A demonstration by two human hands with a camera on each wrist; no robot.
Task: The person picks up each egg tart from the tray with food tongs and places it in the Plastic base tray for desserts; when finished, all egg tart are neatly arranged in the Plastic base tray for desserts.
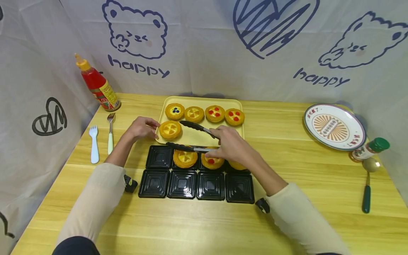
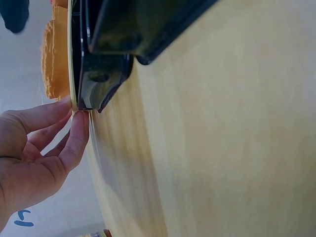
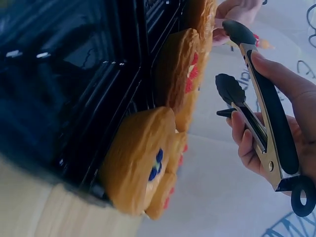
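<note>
My left hand (image 1: 144,128) pinches the left rim of a pale yellow tray (image 1: 204,139) between thumb and fingers. In my right hand (image 1: 230,143) I hold black-tipped tongs (image 1: 195,149), their arms spread with nothing between the tips. These tips hover by a yellow-topped egg tart (image 1: 170,130) at the tray's front left. Behind it is a row with a blueberry tart (image 1: 175,111), another yellow-topped tart (image 1: 194,114) and two red-topped tarts (image 1: 215,113). A black compartment box (image 1: 182,184) holds three tarts in its far row; my right hand partly hides the blueberry one (image 3: 138,163).
To the left lie a blue fork (image 1: 94,145) and a metal-tined fork (image 1: 110,136), with a red sauce bottle (image 1: 100,86) behind. On the right are a patterned plate (image 1: 334,126), a green-capped jar (image 1: 366,150) and a green-handled spoon (image 1: 367,187). A cloth (image 1: 204,71) hangs behind.
</note>
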